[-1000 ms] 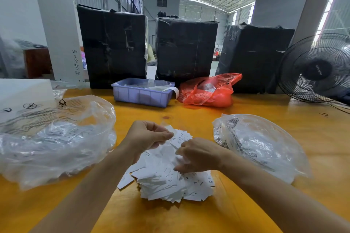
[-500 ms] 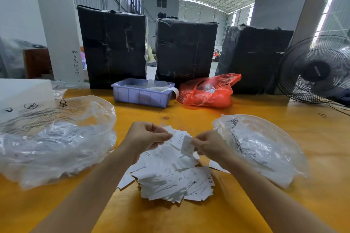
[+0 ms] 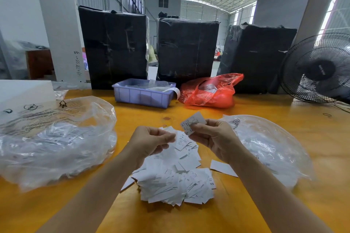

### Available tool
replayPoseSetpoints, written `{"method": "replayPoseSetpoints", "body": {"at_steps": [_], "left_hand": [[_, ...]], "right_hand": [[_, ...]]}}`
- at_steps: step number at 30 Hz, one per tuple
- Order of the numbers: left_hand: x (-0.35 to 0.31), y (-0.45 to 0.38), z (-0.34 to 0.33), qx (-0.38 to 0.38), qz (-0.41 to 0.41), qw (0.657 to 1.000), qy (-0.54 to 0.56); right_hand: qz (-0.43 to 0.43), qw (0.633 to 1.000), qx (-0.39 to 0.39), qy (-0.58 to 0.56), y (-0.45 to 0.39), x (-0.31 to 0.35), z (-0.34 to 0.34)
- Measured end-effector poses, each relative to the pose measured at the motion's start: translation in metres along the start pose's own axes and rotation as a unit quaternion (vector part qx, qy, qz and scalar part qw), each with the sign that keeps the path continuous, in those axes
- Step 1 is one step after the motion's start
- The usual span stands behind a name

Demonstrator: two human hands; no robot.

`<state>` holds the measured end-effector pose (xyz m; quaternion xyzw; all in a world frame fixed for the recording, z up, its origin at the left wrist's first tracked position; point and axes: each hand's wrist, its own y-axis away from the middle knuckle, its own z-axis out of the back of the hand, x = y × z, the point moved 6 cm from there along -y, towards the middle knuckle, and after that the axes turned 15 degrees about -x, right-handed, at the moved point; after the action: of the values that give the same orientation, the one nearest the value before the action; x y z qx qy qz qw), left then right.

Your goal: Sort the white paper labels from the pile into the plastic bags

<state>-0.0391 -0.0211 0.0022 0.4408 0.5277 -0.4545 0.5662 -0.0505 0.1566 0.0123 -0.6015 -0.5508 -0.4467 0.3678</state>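
Observation:
A pile of white paper labels (image 3: 176, 179) lies on the yellow table (image 3: 246, 204) in front of me. My right hand (image 3: 214, 138) pinches one printed label (image 3: 193, 122) and holds it up above the pile's far edge. My left hand (image 3: 151, 142) hovers over the pile's left side with its fingers curled, and a label (image 3: 182, 141) sticks out at its thumb tip. To the left lies a large clear plastic bag (image 3: 56, 138) with labels inside. On the right is a second clear bag (image 3: 269, 143). One loose label (image 3: 223, 168) lies beside the pile.
At the back of the table stand a blue plastic bin (image 3: 144, 94) and a red plastic bag (image 3: 210, 92), with black wrapped bales (image 3: 113, 45) behind them. A black fan (image 3: 320, 68) is at the far right. A white box (image 3: 22, 92) sits far left.
My right hand rose off the pile with one label pinched and turned its printed face up. My left hand stayed over the pile.

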Motion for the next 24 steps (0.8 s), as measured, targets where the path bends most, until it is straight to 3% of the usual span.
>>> {"method": "replayPoseSetpoints", "body": {"at_steps": [13, 24], "left_hand": [[-0.003, 0.009, -0.005, 0.037, 0.035, 0.999, 0.007], [-0.003, 0.007, -0.006, 0.02, 0.003, 0.999, -0.029]], "right_hand": [[0.195, 0.97, -0.023, 0.143, 0.023, 0.012, -0.019], [0.216, 0.965, -0.052, 0.136, 0.029, 0.017, -0.02]]}}
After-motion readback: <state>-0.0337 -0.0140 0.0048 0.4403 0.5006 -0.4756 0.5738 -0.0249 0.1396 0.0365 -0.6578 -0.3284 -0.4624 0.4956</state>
